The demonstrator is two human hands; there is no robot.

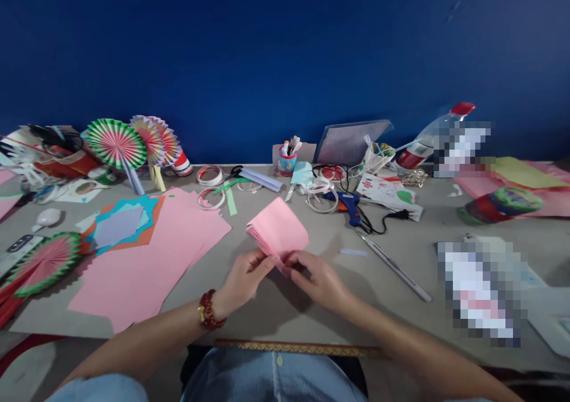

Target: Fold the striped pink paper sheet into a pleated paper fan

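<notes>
A layered pink paper piece (280, 227), roughly square with its corner toward me, is held above the table's middle. My left hand (247, 274), below a red bead bracelet (211, 310), pinches its near corner between thumb and fingers. From the other side my right hand (314, 274) grips the same narrow corner, fingers curled and close to the left ones. Stacked edges show along the paper's left side. Nearest on the right lie a narrow pale strip (354, 252) and a grey craft knife (394, 266).
Large pink sheets (146, 265) cover the left side. Folded paper fans (116, 143) stand behind them. A blue glue gun (350, 206) with its cord, tape rolls (209, 176) and a pen cup (287, 161) line the back. A plastic bottle (418, 146) leans at right.
</notes>
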